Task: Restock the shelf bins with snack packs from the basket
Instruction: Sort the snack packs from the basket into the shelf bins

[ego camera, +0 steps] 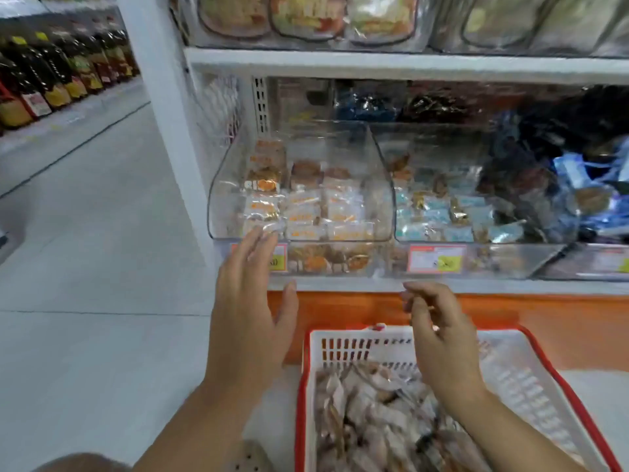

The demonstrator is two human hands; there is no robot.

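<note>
I am hovering my left hand [250, 311], fingers spread and empty, at the clear plastic shelf bin [299, 185]; my right hand [439, 338], fingers curled, seemingly empty, is poised to scoop packs squarely from the red-rimmed white basket [531, 373].

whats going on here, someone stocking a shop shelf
Yes. A person faces a shelf of clear bins, a red-rimmed basket of snack packs below. Both hands look empty: the left hand is open, reaching toward the bin of orange-labelled packs, and the right hand hovers over the basket with fingers loosely curled.
</note>
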